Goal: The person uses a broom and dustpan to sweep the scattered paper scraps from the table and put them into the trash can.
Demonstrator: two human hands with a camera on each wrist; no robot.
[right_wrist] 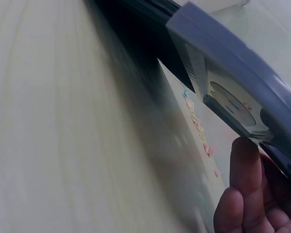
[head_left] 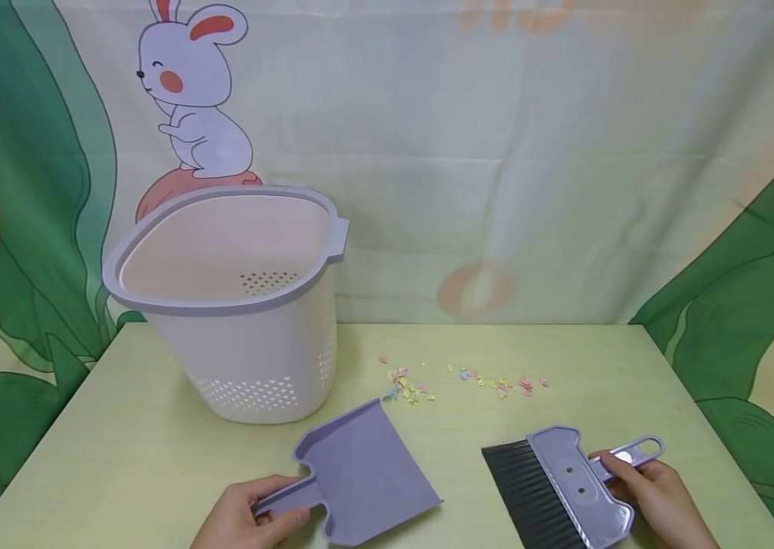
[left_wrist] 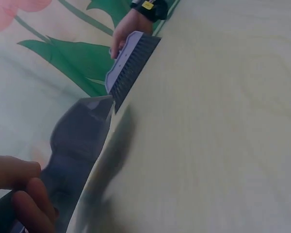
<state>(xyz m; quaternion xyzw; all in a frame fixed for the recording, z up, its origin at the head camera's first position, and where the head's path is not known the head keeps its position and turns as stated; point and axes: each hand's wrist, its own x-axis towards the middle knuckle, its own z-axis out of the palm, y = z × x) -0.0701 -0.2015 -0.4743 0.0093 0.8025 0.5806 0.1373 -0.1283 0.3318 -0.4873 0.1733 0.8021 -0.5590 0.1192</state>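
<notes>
In the head view my left hand (head_left: 249, 515) grips the short handle of a purple dustpan (head_left: 373, 473), whose flat edge faces right. My right hand (head_left: 657, 488) pinches the looped handle of a purple hand brush (head_left: 579, 480) with black bristles (head_left: 531, 488) that point left. Between them lies a gap of bare tabletop. Small paper scraps (head_left: 506, 383) in pink, yellow and blue are strewn in two patches beyond both tools, one patch close to the dustpan's far corner. The left wrist view shows the dustpan (left_wrist: 80, 141) just over the table.
A tall white basket (head_left: 242, 335) with a purple rim and small holes stands at the left, behind the dustpan. The pale wooden table (head_left: 119, 457) ends at a hanging cloth (head_left: 428, 152) printed with a rabbit and leaves.
</notes>
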